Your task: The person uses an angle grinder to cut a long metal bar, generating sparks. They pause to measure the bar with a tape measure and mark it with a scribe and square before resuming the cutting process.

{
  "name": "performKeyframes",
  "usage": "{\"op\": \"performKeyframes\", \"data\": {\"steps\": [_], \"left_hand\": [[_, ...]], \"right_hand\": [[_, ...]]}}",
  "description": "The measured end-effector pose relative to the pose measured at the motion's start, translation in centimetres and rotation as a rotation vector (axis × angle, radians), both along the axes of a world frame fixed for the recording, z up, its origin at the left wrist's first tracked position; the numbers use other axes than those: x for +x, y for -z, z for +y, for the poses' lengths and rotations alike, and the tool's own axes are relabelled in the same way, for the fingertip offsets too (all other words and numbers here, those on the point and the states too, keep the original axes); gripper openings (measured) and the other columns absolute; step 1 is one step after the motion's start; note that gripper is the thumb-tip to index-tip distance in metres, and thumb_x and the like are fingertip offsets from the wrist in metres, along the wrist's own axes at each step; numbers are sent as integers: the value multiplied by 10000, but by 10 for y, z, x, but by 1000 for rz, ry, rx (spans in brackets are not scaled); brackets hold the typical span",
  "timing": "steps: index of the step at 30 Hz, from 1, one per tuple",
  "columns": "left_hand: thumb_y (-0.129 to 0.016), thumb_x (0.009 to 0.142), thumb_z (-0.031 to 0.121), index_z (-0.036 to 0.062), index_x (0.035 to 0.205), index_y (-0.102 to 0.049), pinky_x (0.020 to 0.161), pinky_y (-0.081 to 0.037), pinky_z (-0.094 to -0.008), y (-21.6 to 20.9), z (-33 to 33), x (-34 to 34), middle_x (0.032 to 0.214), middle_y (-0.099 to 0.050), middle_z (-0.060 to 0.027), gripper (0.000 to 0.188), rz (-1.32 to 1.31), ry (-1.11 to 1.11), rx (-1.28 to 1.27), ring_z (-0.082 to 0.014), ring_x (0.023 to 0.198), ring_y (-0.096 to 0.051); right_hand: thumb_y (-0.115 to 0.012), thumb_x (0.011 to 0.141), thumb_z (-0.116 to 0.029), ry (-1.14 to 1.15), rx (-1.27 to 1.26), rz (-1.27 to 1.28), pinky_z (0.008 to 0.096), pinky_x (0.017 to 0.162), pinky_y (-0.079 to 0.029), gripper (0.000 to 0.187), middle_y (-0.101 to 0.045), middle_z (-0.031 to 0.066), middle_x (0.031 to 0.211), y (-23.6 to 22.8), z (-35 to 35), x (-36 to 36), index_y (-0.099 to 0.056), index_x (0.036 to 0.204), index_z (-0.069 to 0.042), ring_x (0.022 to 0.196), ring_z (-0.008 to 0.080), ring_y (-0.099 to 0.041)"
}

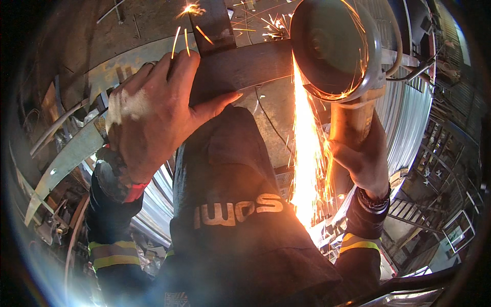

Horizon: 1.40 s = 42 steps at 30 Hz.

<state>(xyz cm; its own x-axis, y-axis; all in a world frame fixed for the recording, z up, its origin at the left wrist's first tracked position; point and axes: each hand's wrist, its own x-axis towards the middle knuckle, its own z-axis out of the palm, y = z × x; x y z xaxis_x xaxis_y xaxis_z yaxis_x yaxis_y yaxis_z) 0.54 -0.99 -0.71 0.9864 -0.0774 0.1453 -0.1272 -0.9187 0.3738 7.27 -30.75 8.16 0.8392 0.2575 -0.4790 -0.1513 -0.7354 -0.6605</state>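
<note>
Cluttered metal workshop, rusty steel plate (153,25) at twelve o'clock, left hand (153,115) clamped on curved steel bar (245,64), right hand (360,156) wrapped around sparking angle grinder (337,51) at two o'clock.

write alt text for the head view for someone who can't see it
The right hand holds an angle grinder against a curved metal bar, throwing a bright stream of sparks downward. The left hand grips the bar beside the cut, above a dark-clothed knee.
</note>
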Motion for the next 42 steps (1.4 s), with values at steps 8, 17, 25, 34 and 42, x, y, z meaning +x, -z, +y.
{"op": "performKeyframes", "data": {"steps": [8,17,25,34,42], "left_hand": [[-796,778,504,51,1065,-571,604,-556,-383,2,0,2,838,-639,-125,581,-34,32,-13,-295,727,-692],[-768,796,532,57,1021,-564,596,-553,-380,1,-2,5,820,-635,-115,564,-31,23,-24,-283,725,-690],[-776,788,533,44,1039,-566,602,-551,-384,2,-3,2,820,-626,-116,588,-26,7,4,-285,726,-679],[-817,765,476,43,1103,-572,629,-571,-372,2,0,0,880,-664,-135,601,-12,11,25,-304,738,-700],[-797,791,471,49,1113,-566,666,-597,-364,6,2,1,939,-694,-131,579,-17,42,-38,-279,805,-728]], "right_hand": [[-758,680,-75,-119,-57,-56,364,872,-499,675,-648,146,1102,-5,-15,-12,-479,1289,0,979,224,-626],[-776,688,-75,-3,-15,53,374,882,-499,695,-638,147,1135,-13,-17,-20,-463,1306,-8,1005,232,-626],[-769,696,-68,-14,-16,57,365,883,-500,680,-642,144,1127,-6,-9,-5,-476,1306,-11,1000,222,-628],[-726,704,-27,20,27,62,329,817,-510,631,-652,96,1070,-2,-4,-1,-494,1289,8,924,174,-623],[-732,699,-47,-11,-59,67,326,803,-512,644,-650,108,1040,-14,-11,-17,-492,1295,6,903,174,-624]]}}
